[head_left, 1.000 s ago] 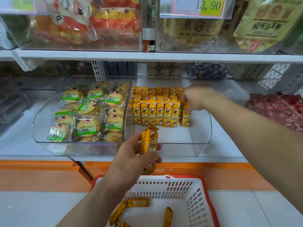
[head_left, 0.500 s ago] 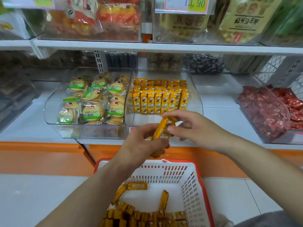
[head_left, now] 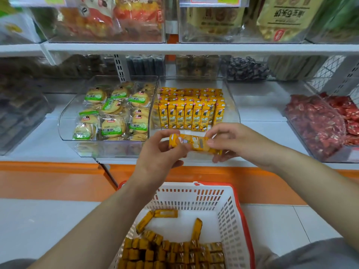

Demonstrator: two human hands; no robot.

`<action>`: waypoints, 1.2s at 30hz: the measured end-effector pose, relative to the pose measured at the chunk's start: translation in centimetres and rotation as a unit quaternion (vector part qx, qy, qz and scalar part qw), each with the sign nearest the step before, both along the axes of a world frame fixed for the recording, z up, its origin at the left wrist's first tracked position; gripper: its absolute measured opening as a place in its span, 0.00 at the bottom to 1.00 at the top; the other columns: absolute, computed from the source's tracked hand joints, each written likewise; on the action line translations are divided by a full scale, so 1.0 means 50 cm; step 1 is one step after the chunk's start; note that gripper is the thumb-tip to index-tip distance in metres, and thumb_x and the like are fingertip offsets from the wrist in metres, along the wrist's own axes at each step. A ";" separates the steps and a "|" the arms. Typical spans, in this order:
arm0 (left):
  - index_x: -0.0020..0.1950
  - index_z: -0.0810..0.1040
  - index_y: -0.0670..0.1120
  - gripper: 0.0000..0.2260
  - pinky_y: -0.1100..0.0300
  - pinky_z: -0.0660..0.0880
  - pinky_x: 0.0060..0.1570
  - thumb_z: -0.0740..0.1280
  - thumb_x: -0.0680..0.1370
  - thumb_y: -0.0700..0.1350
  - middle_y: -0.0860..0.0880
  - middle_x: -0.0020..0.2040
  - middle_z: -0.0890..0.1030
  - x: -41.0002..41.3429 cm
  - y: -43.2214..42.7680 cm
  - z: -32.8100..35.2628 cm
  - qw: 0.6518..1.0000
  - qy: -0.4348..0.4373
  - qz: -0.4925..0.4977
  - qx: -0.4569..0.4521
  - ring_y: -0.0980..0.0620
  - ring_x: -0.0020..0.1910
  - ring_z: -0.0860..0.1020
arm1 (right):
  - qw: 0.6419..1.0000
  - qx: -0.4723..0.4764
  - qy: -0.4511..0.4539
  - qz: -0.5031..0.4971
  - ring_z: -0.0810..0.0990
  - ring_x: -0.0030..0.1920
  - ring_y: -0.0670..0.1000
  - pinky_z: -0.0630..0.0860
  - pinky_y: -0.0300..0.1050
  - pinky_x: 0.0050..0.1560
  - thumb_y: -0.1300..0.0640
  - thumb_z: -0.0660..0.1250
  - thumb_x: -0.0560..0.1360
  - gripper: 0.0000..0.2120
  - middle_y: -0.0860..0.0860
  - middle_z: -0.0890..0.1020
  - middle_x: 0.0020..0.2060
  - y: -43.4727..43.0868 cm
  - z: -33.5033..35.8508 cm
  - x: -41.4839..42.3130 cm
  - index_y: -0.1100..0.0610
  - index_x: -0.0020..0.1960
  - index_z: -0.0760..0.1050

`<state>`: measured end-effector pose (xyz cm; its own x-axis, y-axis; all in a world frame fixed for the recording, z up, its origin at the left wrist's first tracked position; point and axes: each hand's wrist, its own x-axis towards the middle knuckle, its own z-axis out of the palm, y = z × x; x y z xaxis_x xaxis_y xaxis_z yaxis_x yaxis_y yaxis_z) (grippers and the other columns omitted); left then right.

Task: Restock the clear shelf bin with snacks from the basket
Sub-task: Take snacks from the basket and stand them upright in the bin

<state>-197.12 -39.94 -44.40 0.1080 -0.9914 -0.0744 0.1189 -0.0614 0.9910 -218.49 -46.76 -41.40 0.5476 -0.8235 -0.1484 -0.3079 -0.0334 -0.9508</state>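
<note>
Two hands pinching one yellow snack bar (head_left: pixel 194 143) level, left hand (head_left: pixel 159 152), right hand (head_left: pixel 236 141), above basket (head_left: pixel 236 214)

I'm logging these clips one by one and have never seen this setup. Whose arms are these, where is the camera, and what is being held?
There is no machine here. A person works with bare hands, and the single camera sits on their head, looking forward and down. The left hand and the right hand both pinch one yellow snack pack between their fingers, holding it sideways in front of the shelf. Behind it stands the clear bin, partly filled with upright yellow packs. To its left, round biscuits fill a second bin. Below the hands, the white basket with a red rim holds more packs.
</note>
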 end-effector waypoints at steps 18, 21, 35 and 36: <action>0.55 0.83 0.54 0.15 0.65 0.81 0.41 0.76 0.71 0.43 0.54 0.47 0.86 -0.035 -0.020 0.056 0.985 -0.142 -0.002 -0.095 0.56 0.44 0.86 | 0.992 -0.109 -0.068 0.015 0.86 0.44 0.53 0.84 0.51 0.40 0.54 0.74 0.74 0.12 0.47 0.82 0.49 -0.008 0.029 0.011 0.47 0.56 0.78; 0.56 0.82 0.53 0.14 0.65 0.81 0.42 0.76 0.71 0.47 0.53 0.48 0.87 -0.061 -0.059 0.076 0.980 -0.167 -0.020 -0.107 0.54 0.46 0.86 | 0.989 -0.119 -0.087 -0.016 0.86 0.42 0.54 0.83 0.49 0.39 0.56 0.75 0.72 0.11 0.50 0.84 0.48 -0.039 0.035 -0.023 0.48 0.51 0.77; 0.73 0.71 0.57 0.31 0.48 0.67 0.67 0.76 0.72 0.59 0.48 0.70 0.73 -0.071 -0.421 -0.045 0.735 -0.658 -0.019 -0.162 0.44 0.70 0.68 | 0.921 -0.311 0.103 -0.209 0.83 0.46 0.50 0.80 0.54 0.53 0.55 0.78 0.70 0.14 0.51 0.84 0.47 -0.313 -0.010 -0.073 0.49 0.53 0.78; 0.72 0.72 0.58 0.31 0.47 0.66 0.67 0.76 0.71 0.60 0.48 0.70 0.73 -0.073 -0.433 -0.050 0.726 -0.666 -0.027 -0.168 0.44 0.70 0.68 | 0.917 -0.324 0.119 -0.199 0.83 0.46 0.50 0.80 0.53 0.53 0.55 0.77 0.70 0.14 0.50 0.84 0.46 -0.326 -0.016 -0.070 0.49 0.53 0.78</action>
